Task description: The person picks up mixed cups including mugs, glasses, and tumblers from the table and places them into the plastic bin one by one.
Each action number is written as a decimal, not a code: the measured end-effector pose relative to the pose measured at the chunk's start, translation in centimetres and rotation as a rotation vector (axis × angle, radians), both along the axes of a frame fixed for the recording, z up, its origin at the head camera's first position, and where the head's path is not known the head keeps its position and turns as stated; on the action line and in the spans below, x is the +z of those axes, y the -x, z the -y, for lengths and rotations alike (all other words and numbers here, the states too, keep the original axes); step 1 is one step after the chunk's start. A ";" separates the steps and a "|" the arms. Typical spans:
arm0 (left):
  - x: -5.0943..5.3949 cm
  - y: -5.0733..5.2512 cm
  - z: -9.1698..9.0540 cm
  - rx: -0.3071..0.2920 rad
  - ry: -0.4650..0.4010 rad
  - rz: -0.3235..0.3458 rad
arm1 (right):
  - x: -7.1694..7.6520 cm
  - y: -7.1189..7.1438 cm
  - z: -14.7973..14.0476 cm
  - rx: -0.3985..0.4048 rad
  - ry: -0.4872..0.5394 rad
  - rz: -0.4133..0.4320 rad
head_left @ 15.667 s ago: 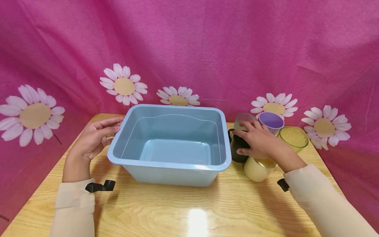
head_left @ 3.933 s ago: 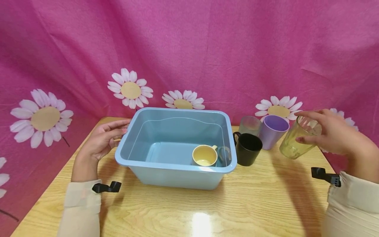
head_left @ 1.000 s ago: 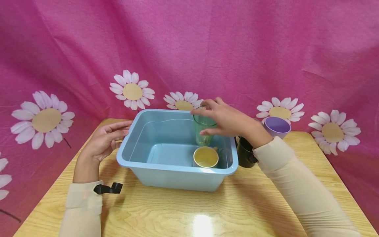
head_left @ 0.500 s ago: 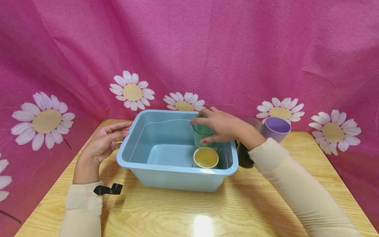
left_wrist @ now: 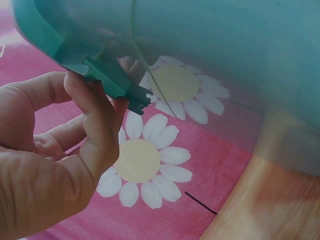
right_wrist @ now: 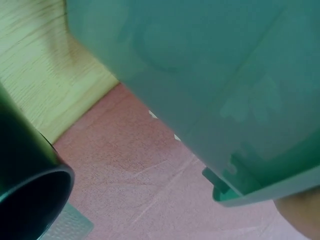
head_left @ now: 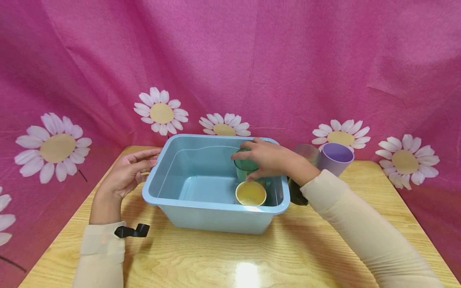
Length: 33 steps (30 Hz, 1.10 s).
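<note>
A light-blue plastic basin (head_left: 216, 206) stands on the wooden table. My right hand (head_left: 268, 158) reaches over its right side and grips a tinted glass tumbler (head_left: 243, 166) near the rim, fingers on the far side and thumb on the near side. The tumbler is upright inside the basin and looks green there; its base is partly hidden. Just in front of it is a yellow cup (head_left: 251, 194), its handle hidden. At the basin's left rim, my left hand (head_left: 124, 174) touches the outside with loosely bent fingers; in the left wrist view the fingertips (left_wrist: 77, 82) meet the lip.
Right of the basin stand a black mug (head_left: 297, 194), partly behind my right forearm, a clear glass (head_left: 307, 152) and a purple cup (head_left: 335, 158). A pink cloth (head_left: 273, 72) with daisies hangs behind the table (head_left: 187, 256).
My right hand took the tumbler from the right of the table and carried it left into the basin, lowering it over the last second. The left hand has stayed at the rim.
</note>
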<state>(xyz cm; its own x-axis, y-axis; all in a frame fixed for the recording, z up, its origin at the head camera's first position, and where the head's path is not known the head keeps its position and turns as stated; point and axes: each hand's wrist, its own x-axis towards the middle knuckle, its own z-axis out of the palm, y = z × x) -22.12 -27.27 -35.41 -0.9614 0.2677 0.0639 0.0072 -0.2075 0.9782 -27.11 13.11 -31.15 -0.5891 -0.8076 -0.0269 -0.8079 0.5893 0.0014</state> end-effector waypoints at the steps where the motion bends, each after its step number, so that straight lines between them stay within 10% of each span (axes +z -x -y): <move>1: 0.0 0.0 0.0 -0.001 0.000 0.000 | -0.1 0.0 0.0 0.001 -0.012 0.001; 33: 0.1 0.0 -0.1 0.001 -0.005 0.005 | 1.1 -1.0 -0.8 -0.011 -0.001 -0.079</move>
